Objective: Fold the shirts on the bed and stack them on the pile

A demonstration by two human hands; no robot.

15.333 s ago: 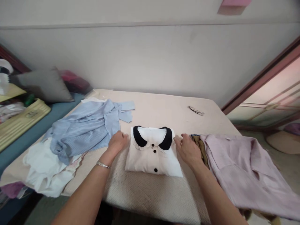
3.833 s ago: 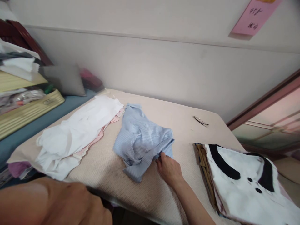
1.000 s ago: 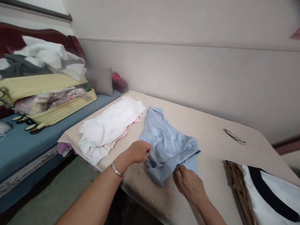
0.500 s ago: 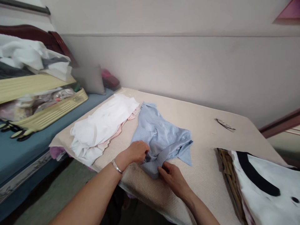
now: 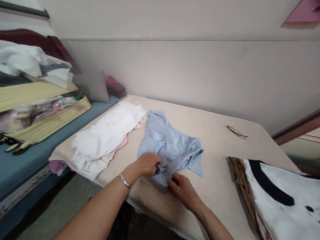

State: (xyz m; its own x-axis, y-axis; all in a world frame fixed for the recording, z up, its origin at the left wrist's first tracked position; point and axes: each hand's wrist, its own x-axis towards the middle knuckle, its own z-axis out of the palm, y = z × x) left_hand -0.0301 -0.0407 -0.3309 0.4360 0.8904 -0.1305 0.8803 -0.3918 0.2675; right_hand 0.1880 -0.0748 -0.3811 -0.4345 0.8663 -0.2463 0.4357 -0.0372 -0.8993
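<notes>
On the table (image 5: 220,146), head view: crumpled light blue striped shirt (image 5: 170,146) lies mid-surface, near the front edge. Left hand (image 5: 146,164) has fingers curled into a fold at the shirt's near-left edge, pinching fabric; silver bracelet (image 5: 124,180) on that wrist. Right hand (image 5: 183,190) sits at the shirt's near hem, fingertips closed on a strip of cloth just beside the left hand. Both hands are closed on the same shirt, close together.

Left of the shirt and touching it: heap of white garments (image 5: 105,136) with a pink edge showing underneath. Right edge of table: stack topped by a folded white blouse with black collar (image 5: 282,196), well apart from the shirt. Glasses (image 5: 236,132) lie near the far right of the table. Off to the left: blue bed (image 5: 15,166) with a yellow tray (image 5: 50,123) and piled linens; grey cushion (image 5: 93,87) against the wall
</notes>
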